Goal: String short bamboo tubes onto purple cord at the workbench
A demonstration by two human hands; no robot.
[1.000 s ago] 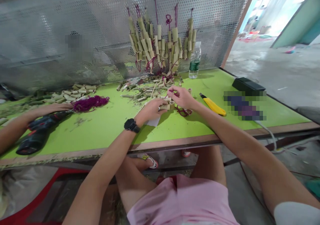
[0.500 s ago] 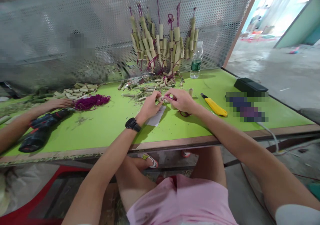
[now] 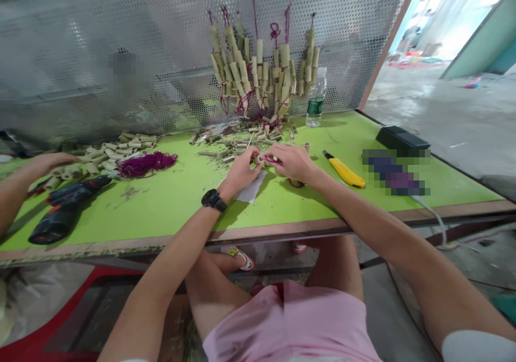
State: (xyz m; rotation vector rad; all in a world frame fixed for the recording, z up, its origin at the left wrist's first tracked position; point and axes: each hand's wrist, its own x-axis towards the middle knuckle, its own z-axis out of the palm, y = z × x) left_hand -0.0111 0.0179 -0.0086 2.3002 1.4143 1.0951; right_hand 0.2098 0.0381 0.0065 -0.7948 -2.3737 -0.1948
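My left hand [image 3: 241,169], with a black watch on its wrist, pinches a short bamboo piece [image 3: 259,159] and a thin stick [image 3: 250,139] that points up. Right beside it, my right hand [image 3: 293,161] has its fingers closed on a purple string [image 3: 271,159] at the bamboo piece's end. A dark red loop of string [image 3: 296,182] hangs below my right hand. Under my left hand lies a white paper [image 3: 252,189]. One small bamboo tube [image 3: 307,147] stands just behind my right hand.
Bamboo bundles [image 3: 258,72] hang on the mesh. A bottle [image 3: 315,104], yellow cutter [image 3: 346,172] and black box [image 3: 403,140] are at right. Purple yarn [image 3: 148,163], a drill [image 3: 68,209], bamboo pieces [image 3: 107,155] and another person's hand [image 3: 52,163] are at left.
The other person's hand has moved left, off the purple yarn and over the bamboo pieces. My two hands stay almost in place, with the purple string between my right fingers shifted slightly.
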